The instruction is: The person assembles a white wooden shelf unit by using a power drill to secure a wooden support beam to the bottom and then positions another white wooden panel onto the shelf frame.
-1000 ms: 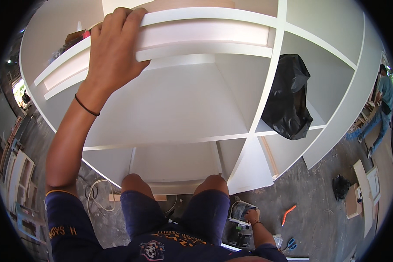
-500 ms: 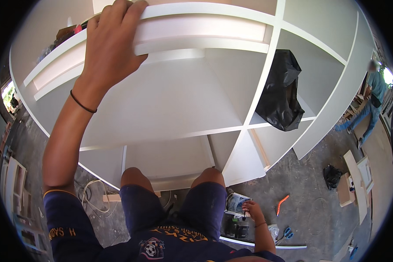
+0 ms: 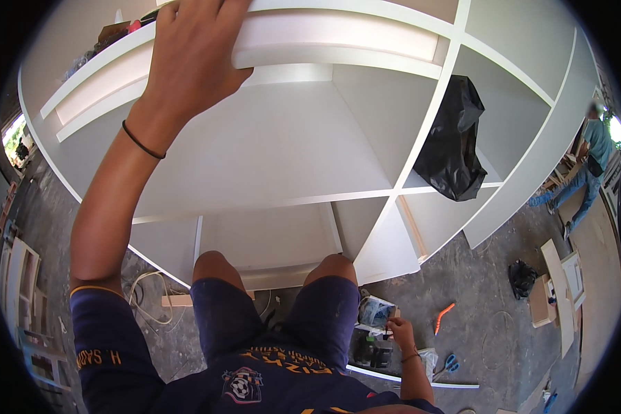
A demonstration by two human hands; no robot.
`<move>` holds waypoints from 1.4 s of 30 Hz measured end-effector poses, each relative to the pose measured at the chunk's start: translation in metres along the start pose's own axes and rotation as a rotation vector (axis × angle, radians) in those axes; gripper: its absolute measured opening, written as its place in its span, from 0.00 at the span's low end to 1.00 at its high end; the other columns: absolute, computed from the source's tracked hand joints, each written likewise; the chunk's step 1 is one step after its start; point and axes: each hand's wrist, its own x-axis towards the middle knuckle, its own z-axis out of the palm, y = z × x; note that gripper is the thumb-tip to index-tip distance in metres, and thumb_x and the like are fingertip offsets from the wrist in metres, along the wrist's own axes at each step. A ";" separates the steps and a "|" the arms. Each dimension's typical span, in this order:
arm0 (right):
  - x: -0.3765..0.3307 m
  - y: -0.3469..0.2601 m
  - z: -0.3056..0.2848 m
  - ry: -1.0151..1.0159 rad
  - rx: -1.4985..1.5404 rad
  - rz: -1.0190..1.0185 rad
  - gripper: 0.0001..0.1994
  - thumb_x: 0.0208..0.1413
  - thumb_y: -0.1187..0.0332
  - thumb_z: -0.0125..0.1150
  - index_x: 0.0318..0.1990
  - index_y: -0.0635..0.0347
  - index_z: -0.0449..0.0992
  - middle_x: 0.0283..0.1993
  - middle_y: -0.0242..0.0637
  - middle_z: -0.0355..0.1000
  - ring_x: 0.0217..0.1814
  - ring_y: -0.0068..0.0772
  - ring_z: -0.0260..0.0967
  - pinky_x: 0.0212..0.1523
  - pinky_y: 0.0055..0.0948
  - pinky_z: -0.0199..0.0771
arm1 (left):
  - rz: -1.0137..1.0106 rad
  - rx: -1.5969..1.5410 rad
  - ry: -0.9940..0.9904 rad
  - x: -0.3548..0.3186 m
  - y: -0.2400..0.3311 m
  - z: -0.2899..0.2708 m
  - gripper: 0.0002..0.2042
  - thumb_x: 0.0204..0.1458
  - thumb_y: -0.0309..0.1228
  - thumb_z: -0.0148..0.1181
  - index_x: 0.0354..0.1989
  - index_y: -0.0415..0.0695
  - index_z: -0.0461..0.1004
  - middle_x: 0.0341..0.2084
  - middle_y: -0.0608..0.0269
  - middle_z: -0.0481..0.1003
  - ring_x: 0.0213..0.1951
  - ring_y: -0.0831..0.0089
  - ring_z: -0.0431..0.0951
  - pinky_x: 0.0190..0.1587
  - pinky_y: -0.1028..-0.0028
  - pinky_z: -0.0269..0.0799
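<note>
My left hand (image 3: 194, 69) is closed over the upper front rail (image 3: 338, 56) of a white cabinet (image 3: 276, 152), its thumb hooked below and its fingertips cut off by the top of the picture. Down on the floor to the right of my knees, my right hand (image 3: 403, 335) has its fingers pinched together. A small dark thing seems to be between them, too small to name. Beside that hand lie an open white box (image 3: 378, 312) with blue-grey contents and a black case (image 3: 372, 350).
A black plastic bag (image 3: 452, 145) hangs in a right-hand compartment. On the floor are an orange bent tool (image 3: 444, 319), blue-handled scissors (image 3: 448, 367), a white strip (image 3: 428, 383) and a looped cable (image 3: 141, 293). Another person (image 3: 592, 162) stands at the far right.
The view has shifted slightly, so the cabinet rail and my left hand sit a little higher and further right. My left hand keeps its hold; my right hand stays beside the white box.
</note>
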 end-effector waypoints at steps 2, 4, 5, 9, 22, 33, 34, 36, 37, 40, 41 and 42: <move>0.000 -0.001 0.002 -0.002 0.024 0.004 0.12 0.54 0.69 0.57 0.43 0.66 0.77 0.31 0.36 0.76 0.31 0.24 0.74 0.24 0.21 0.72 | 0.002 -0.004 -0.006 -0.001 0.000 0.000 0.33 0.24 0.27 0.71 0.46 0.40 0.65 0.35 0.55 0.63 0.39 0.60 0.64 0.42 0.66 0.55; -0.001 -0.002 0.002 0.005 0.044 0.015 0.12 0.54 0.69 0.58 0.43 0.66 0.78 0.31 0.36 0.76 0.30 0.23 0.74 0.24 0.21 0.72 | -0.003 -0.007 -0.017 -0.001 0.001 0.002 0.33 0.24 0.27 0.71 0.46 0.40 0.64 0.35 0.55 0.63 0.39 0.61 0.64 0.41 0.66 0.54; -0.002 -0.004 0.002 0.005 0.050 0.020 0.12 0.53 0.69 0.58 0.43 0.66 0.78 0.31 0.36 0.76 0.30 0.23 0.74 0.24 0.21 0.72 | -0.008 -0.001 -0.027 0.000 0.002 0.001 0.33 0.24 0.27 0.71 0.46 0.40 0.64 0.35 0.55 0.63 0.39 0.61 0.64 0.41 0.66 0.54; -0.004 -0.008 0.008 0.056 0.000 -0.039 0.13 0.48 0.68 0.60 0.38 0.67 0.80 0.28 0.35 0.76 0.28 0.25 0.73 0.24 0.24 0.72 | -0.007 0.003 -0.032 0.000 0.002 -0.001 0.34 0.24 0.27 0.72 0.46 0.40 0.64 0.35 0.56 0.62 0.39 0.61 0.64 0.41 0.66 0.54; -0.008 -0.011 0.004 -0.004 -0.012 0.067 0.10 0.53 0.68 0.56 0.31 0.68 0.77 0.25 0.35 0.74 0.21 0.22 0.68 0.18 0.22 0.65 | 0.008 0.032 -0.061 0.000 0.002 -0.003 0.36 0.23 0.27 0.74 0.47 0.40 0.63 0.36 0.55 0.62 0.39 0.62 0.63 0.41 0.66 0.54; -0.020 -0.012 0.012 0.084 0.008 0.039 0.12 0.52 0.66 0.56 0.29 0.68 0.79 0.25 0.38 0.77 0.24 0.24 0.71 0.26 0.25 0.69 | -0.049 -0.006 -0.099 0.002 0.004 -0.006 0.36 0.23 0.28 0.74 0.48 0.42 0.63 0.37 0.55 0.63 0.41 0.58 0.64 0.43 0.63 0.56; -0.020 -0.008 0.011 0.083 0.011 0.038 0.12 0.53 0.66 0.57 0.29 0.67 0.79 0.25 0.37 0.76 0.23 0.23 0.70 0.25 0.24 0.68 | -0.041 -0.003 -0.084 0.002 0.004 -0.005 0.36 0.23 0.29 0.73 0.48 0.42 0.63 0.37 0.55 0.63 0.42 0.59 0.64 0.43 0.63 0.56; -0.020 -0.005 0.011 0.083 0.014 0.036 0.10 0.53 0.66 0.57 0.28 0.66 0.78 0.24 0.35 0.75 0.21 0.20 0.68 0.21 0.22 0.65 | -0.027 0.001 -0.054 0.001 0.004 -0.003 0.36 0.24 0.29 0.73 0.48 0.42 0.63 0.37 0.55 0.63 0.42 0.59 0.64 0.43 0.63 0.56; -0.020 -0.003 0.010 0.088 0.017 0.020 0.11 0.53 0.66 0.57 0.28 0.66 0.78 0.24 0.35 0.75 0.21 0.21 0.68 0.22 0.22 0.66 | -0.016 0.013 -0.054 0.001 0.004 -0.002 0.36 0.24 0.29 0.73 0.48 0.42 0.63 0.37 0.55 0.63 0.42 0.59 0.64 0.43 0.63 0.56; -0.019 -0.002 0.013 0.091 0.037 0.000 0.11 0.53 0.67 0.57 0.28 0.66 0.78 0.24 0.35 0.75 0.22 0.22 0.69 0.23 0.23 0.67 | -0.003 0.043 -0.066 0.002 0.002 -0.003 0.35 0.25 0.28 0.72 0.48 0.41 0.63 0.37 0.55 0.63 0.41 0.59 0.64 0.42 0.64 0.56; -0.021 -0.007 0.013 0.092 0.051 0.015 0.11 0.53 0.67 0.56 0.28 0.67 0.78 0.23 0.35 0.75 0.22 0.22 0.70 0.24 0.23 0.67 | -0.013 0.041 -0.076 0.002 0.002 -0.003 0.35 0.25 0.28 0.72 0.48 0.41 0.63 0.37 0.55 0.63 0.41 0.59 0.64 0.43 0.64 0.56; -0.023 -0.011 0.013 0.093 0.064 0.030 0.11 0.54 0.67 0.56 0.28 0.67 0.78 0.23 0.35 0.75 0.23 0.23 0.70 0.24 0.23 0.67 | -0.022 0.040 -0.086 0.002 0.002 -0.003 0.35 0.25 0.28 0.72 0.48 0.41 0.63 0.37 0.55 0.63 0.41 0.60 0.64 0.43 0.64 0.56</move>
